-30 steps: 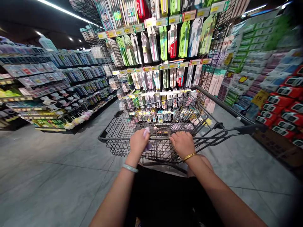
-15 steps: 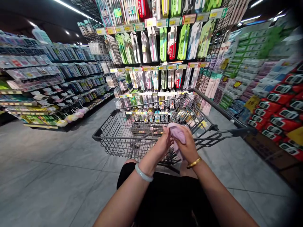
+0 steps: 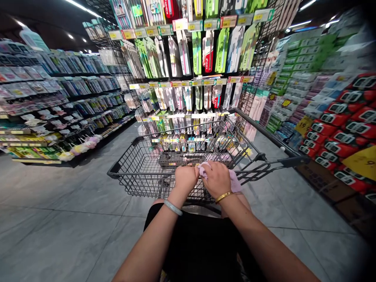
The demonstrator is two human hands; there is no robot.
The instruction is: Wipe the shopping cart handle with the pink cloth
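Note:
My right hand [image 3: 217,179], wearing a gold bangle, is closed around a pale purple cloth [image 3: 235,182]. Part of the cloth bunches up between its fingers and thumb, and the rest hangs out on the right. Close beside it, my left hand [image 3: 186,180], with a pale bangle at the wrist, is curled into a fist. What the left fingers hold is hidden. Both hands are in front of the near side of a dark wire shopping cart [image 3: 141,184], over my lap. I cannot tell whether either touches the rim.
A rack of packaged toothbrushes [image 3: 207,51] stands beyond the cart. Shelves of hanging goods [image 3: 91,84] line the left. Stacked red packs [image 3: 337,133] are on the right, near the cart's handle bar [image 3: 258,127]. Grey floor tiles [image 3: 73,227] lie around.
Both hands have lowered and turned knuckles up, the left moving leftward. The right hand now covers much of the cloth, which trails to the right. The view has shifted slightly to the right.

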